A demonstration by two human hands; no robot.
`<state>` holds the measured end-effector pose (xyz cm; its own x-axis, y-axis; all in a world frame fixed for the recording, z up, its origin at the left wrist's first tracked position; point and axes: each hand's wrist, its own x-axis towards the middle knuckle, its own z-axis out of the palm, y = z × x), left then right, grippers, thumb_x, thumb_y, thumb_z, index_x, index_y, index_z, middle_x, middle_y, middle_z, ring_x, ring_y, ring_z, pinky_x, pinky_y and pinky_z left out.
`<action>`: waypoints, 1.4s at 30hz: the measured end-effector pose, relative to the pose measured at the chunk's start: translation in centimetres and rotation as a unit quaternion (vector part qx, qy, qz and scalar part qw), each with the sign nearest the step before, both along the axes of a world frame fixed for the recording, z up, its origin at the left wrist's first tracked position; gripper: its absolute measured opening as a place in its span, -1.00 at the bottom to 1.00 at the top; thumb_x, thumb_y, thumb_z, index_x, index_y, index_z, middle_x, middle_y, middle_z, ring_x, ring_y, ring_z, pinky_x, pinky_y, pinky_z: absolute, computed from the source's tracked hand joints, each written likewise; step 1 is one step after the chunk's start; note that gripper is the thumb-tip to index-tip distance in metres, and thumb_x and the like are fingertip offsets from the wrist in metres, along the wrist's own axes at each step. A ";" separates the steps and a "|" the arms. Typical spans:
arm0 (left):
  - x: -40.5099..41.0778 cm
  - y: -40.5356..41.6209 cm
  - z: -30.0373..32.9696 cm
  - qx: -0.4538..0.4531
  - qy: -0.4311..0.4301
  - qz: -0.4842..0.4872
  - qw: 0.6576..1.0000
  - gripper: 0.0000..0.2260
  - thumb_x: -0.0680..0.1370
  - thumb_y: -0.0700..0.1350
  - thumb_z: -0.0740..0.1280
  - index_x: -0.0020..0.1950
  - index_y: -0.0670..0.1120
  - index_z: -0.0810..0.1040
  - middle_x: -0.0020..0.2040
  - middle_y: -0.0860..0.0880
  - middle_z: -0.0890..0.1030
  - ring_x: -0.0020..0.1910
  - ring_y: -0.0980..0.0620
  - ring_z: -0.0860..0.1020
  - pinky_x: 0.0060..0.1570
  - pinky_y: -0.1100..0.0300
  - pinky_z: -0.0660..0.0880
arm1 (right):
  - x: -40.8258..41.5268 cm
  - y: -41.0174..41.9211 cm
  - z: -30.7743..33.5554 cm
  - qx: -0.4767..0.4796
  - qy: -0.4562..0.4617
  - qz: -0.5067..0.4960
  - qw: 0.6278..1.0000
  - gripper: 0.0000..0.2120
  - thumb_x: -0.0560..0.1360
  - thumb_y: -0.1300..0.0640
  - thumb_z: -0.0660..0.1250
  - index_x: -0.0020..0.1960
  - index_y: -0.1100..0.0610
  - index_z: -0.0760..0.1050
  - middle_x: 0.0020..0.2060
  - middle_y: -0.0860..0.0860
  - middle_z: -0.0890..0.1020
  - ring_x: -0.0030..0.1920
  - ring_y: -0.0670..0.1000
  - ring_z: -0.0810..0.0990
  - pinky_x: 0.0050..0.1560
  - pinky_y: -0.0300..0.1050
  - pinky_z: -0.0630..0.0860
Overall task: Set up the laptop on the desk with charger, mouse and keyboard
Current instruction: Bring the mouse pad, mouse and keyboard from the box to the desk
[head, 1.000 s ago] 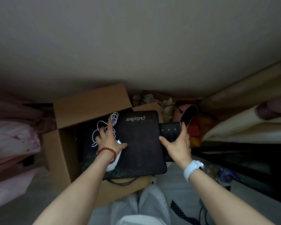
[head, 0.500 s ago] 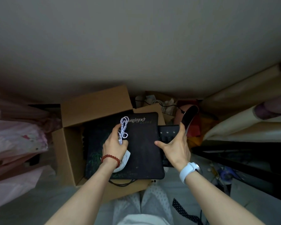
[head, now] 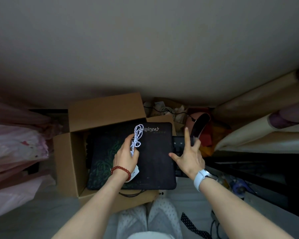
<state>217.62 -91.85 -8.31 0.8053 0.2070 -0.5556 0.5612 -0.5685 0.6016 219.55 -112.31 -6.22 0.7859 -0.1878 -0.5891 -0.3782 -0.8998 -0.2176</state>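
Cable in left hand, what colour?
White cable with dark flecks, braided look; head view, the only one.

A flat pad [head: 155, 157] lies on top of an open cardboard box [head: 104, 111]. A keyboard [head: 179, 144] juts out from under the pad's right edge. Behind the box sits a tangle of cables [head: 164, 109].
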 end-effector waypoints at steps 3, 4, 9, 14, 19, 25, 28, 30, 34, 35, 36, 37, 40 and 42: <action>0.0 0.1 -0.2 -0.005 0.006 0.018 1.000 -0.57 0.47 -0.15 0.20 0.29 0.19 0.29 0.01 -0.06 0.61 -0.20 -0.16 0.57 -0.20 0.04 0.51 | 0.2 0.2 -0.2 -0.021 -0.016 0.051 0.998 -0.04 0.38 -0.15 0.37 0.46 -0.18 -0.29 0.49 0.13 -0.08 0.35 0.30 0.26 0.19 0.15 0.42; -0.1 0.1 -0.2 -0.006 0.004 0.021 1.000 -0.58 0.47 -0.15 0.20 0.29 0.18 0.30 0.03 -0.06 0.61 -0.20 -0.16 0.57 -0.20 0.04 0.51 | 0.4 0.4 -0.1 -0.044 -0.043 0.087 0.994 -0.06 0.38 -0.15 0.36 0.47 -0.15 -0.27 0.50 0.13 -0.07 0.38 0.28 0.21 0.27 0.20 0.34; -0.2 0.4 -0.4 0.000 -0.015 0.027 1.000 -0.60 0.49 -0.15 0.21 0.28 0.15 0.32 0.09 0.00 0.59 -0.21 -0.05 0.55 -0.19 0.07 0.51 | 3.1 2.5 -0.6 -0.078 -0.122 0.353 0.924 -0.19 0.40 -0.20 0.28 0.49 0.02 -0.02 0.42 0.13 0.29 0.44 0.18 0.18 0.40 0.32 -0.01; -0.4 1.5 -0.7 0.014 -0.034 0.047 0.998 -0.61 0.49 -0.18 0.21 0.28 0.12 0.35 0.14 0.00 0.57 -0.12 -0.06 0.56 -0.18 0.16 0.45 | 4.7 5.4 -3.0 -0.059 -0.001 0.380 0.923 -0.11 0.36 -0.30 0.29 0.49 0.04 -0.05 0.32 0.16 0.35 0.29 0.21 0.32 0.23 0.15 0.30; -0.9 2.5 -0.4 0.030 -0.043 0.063 0.997 -0.61 0.48 -0.19 0.22 0.26 0.12 0.35 0.10 -0.03 0.59 -0.11 -0.12 0.57 -0.20 0.16 0.44 | 4.7 5.9 -3.8 -0.091 0.022 0.374 0.923 -0.12 0.32 -0.30 0.35 0.42 0.14 0.09 0.24 0.19 0.42 0.23 0.21 0.36 0.11 0.13 0.33; -1.4 3.0 -0.2 0.028 -0.031 0.089 0.995 -0.59 0.46 -0.19 0.21 0.26 0.15 0.35 0.05 -0.07 0.60 -0.15 -0.18 0.56 -0.24 0.13 0.42 | 3.5 4.6 -3.6 -0.069 0.003 0.401 0.914 -0.31 0.32 -0.35 0.30 0.17 0.16 0.26 0.08 0.18 0.51 0.05 0.20 0.50 0.02 0.09 0.38; -1.5 3.2 0.0 0.029 -0.035 0.091 0.995 -0.59 0.46 -0.19 0.21 0.25 0.15 0.35 0.07 -0.05 0.59 -0.14 -0.17 0.57 -0.24 0.14 0.42 | 2.9 4.3 -3.0 -0.042 0.000 0.395 0.918 -0.31 0.34 -0.33 0.29 0.22 0.14 0.20 0.07 0.17 0.49 -0.06 0.22 0.57 -0.15 0.04 0.42; -1.6 3.2 0.1 0.033 -0.038 0.092 0.994 -0.59 0.46 -0.19 0.21 0.26 0.15 0.35 0.09 -0.04 0.59 -0.15 -0.15 0.57 -0.24 0.15 0.42 | 2.7 4.2 -2.8 -0.032 -0.006 0.409 0.912 -0.20 0.36 -0.33 0.26 0.39 0.08 0.06 0.10 0.17 0.48 -0.07 0.25 0.59 -0.22 0.02 0.41; -1.8 3.6 0.6 0.036 -0.048 0.094 0.994 -0.59 0.46 -0.20 0.22 0.26 0.13 0.35 0.10 -0.03 0.59 -0.16 -0.15 0.57 -0.24 0.15 0.44 | 2.9 4.6 -2.0 -0.006 -0.023 0.423 0.906 -0.11 0.37 -0.34 0.23 0.48 -0.01 -0.14 0.14 0.19 0.48 -0.05 0.27 0.59 -0.17 0.03 0.44; -1.8 3.8 0.9 0.037 -0.051 0.096 0.993 -0.59 0.46 -0.20 0.22 0.26 0.12 0.36 0.11 -0.04 0.58 -0.14 -0.15 0.57 -0.21 0.13 0.45 | 2.9 4.8 -1.8 -0.002 -0.024 0.418 0.908 -0.11 0.37 -0.34 0.23 0.49 -0.01 -0.13 0.14 0.19 0.49 -0.03 0.27 0.58 -0.14 0.04 0.45; -1.9 4.0 1.1 0.038 -0.054 0.098 0.993 -0.59 0.45 -0.20 0.22 0.26 0.12 0.36 0.11 -0.04 0.58 -0.12 -0.15 0.56 -0.18 0.11 0.46 | 2.9 5.1 -1.6 0.000 -0.022 0.413 0.911 -0.11 0.37 -0.34 0.23 0.49 -0.01 -0.13 0.14 0.20 0.51 -0.01 0.26 0.58 -0.12 0.04 0.45; -2.0 4.2 1.4 0.040 -0.057 0.100 0.993 -0.59 0.45 -0.20 0.23 0.26 0.11 0.36 0.11 -0.04 0.58 -0.11 -0.14 0.56 -0.16 0.10 0.46 | 2.7 5.4 -1.3 -0.001 -0.019 0.408 0.913 -0.11 0.38 -0.33 0.22 0.49 0.00 -0.13 0.11 0.21 0.55 0.00 0.25 0.59 -0.10 0.03 0.45; -2.4 4.7 2.5 0.041 -0.058 0.105 0.992 -0.59 0.45 -0.21 0.23 0.26 0.10 0.37 0.11 -0.05 0.58 -0.13 -0.12 0.55 -0.17 0.13 0.43 | 1.9 6.2 -0.7 0.002 -0.002 0.381 0.925 -0.14 0.38 -0.33 0.22 0.48 0.02 -0.08 0.02 0.19 0.63 0.00 0.23 0.60 -0.09 0.00 0.44; -2.7 5.0 3.4 0.042 -0.061 0.113 0.991 -0.59 0.45 -0.21 0.23 0.26 0.09 0.38 0.11 -0.05 0.58 -0.12 -0.11 0.54 -0.17 0.15 0.40 | 1.4 6.3 -0.3 0.006 0.010 0.357 0.934 -0.17 0.37 -0.32 0.21 0.46 0.03 -0.03 0.01 0.18 0.64 0.00 0.22 0.60 -0.09 0.00 0.44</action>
